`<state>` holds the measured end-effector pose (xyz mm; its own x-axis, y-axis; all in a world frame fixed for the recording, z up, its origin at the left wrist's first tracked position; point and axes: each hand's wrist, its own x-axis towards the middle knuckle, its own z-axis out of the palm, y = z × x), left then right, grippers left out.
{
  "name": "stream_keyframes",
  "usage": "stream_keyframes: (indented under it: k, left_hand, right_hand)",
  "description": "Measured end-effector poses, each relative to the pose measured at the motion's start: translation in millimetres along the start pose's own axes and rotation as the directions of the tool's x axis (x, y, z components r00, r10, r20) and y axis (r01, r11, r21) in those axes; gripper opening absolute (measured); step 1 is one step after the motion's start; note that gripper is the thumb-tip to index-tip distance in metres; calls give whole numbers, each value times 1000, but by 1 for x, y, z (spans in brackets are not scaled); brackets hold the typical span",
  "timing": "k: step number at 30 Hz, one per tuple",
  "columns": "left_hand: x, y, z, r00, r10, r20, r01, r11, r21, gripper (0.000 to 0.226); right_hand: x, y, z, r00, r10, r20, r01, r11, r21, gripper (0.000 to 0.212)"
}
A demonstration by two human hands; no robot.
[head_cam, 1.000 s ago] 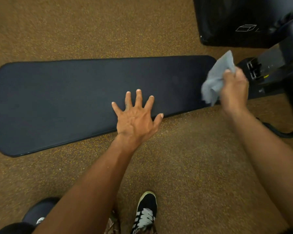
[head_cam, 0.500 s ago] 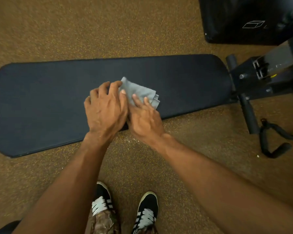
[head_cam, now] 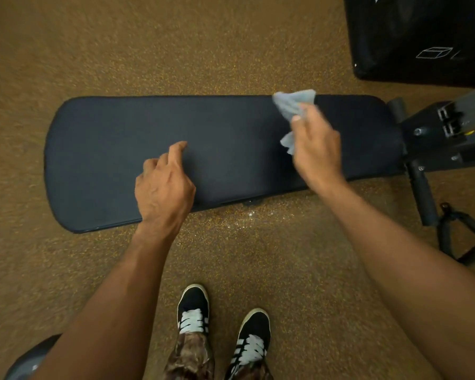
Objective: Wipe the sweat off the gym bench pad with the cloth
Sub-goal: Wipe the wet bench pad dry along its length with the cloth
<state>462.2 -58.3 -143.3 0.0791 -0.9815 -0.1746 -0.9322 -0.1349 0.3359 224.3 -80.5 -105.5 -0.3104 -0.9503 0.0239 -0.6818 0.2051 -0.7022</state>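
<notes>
Brown speckled floor (head_cam: 121,50) all round, and across it the long dark gym bench pad (head_cam: 231,149). No wet patches show, so how much is wiped can't be read; judging by position, the pass is working the end by the black frame (head_cam: 436,138), and the long left stretch looks left to do. Right hand (head_cam: 317,149) over the far edge, fingers (head_cam: 299,119) clamped on the bunched grey cloth (head_cam: 291,104). Left hand (head_cam: 162,185) rests mid-pad, its fingers (head_cam: 177,150) loosely curled, holding nothing.
</notes>
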Motion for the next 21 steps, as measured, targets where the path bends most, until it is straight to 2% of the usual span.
stream_keyframes:
  k: [3, 4, 5, 6, 8, 9, 10, 11, 13, 15, 17, 19, 21]
  left_hand:
    - [-3, -10, 1, 1000, 22, 13, -20, 994, -111, 59]
    - [-3, -12, 0, 1000, 30, 6, -29, 988, -152, 61]
    - [-4, -13, -2, 999, 30, -13, -32, 979, -201, 61]
    - [-5, -14, -5, 999, 20, -38, -29, 966, -257, 60]
    - [-6, -18, -11, 994, -16, -104, -22, 932, -362, 56]
    - [-5, -23, -14, 991, -21, -133, -33, 921, -389, 54]
    - [-4, -28, -17, 991, -7, -137, -49, 915, -401, 54]
    - [-2, -33, -19, 993, 21, -115, -67, 906, -419, 53]
    - [1, -37, -26, 997, 81, -8, -74, 865, -496, 46]
    - [-1, -29, -33, 984, 152, 89, -81, 840, -536, 38]
    - [-5, -11, -36, 960, 234, 154, -116, 832, -543, 37]
    - [-9, 12, -34, 910, 332, 250, -104, 765, -636, 42]
    - [-12, 40, -31, 819, 410, 402, 58, 637, -769, 46]
  right_hand:
    - [-8, 4, 69, 956, -37, 292, 134, 938, -320, 37]
    - [-15, 1, 92, 952, -72, 299, 188, 905, -382, 39]
    - [-23, -6, 112, 951, -157, 266, 256, 883, -394, 38]
    - [-33, -18, 127, 924, -245, 294, 347, 861, -372, 37]
    - [-58, -46, 144, 790, -365, 492, 517, 829, -214, 43]
    - [-71, -58, 147, 720, -394, 571, 546, 830, -116, 50]
    - [-83, -67, 144, 692, -383, 612, 517, 855, -49, 50]
    - [-92, -71, 136, 719, -354, 598, 428, 903, 20, 43]
    - [-103, -66, 113, 813, -188, 552, 129, 981, 144, 28]
    - [-107, -49, 84, 875, -10, 483, -119, 965, 236, 25]
    - [-105, -29, 54, 901, 147, 408, -300, 890, 343, 27]
    - [-100, -15, 31, 883, 250, 396, -429, 771, 471, 22]
    - [-95, -8, 11, 842, 318, 435, -533, 613, 583, 20]
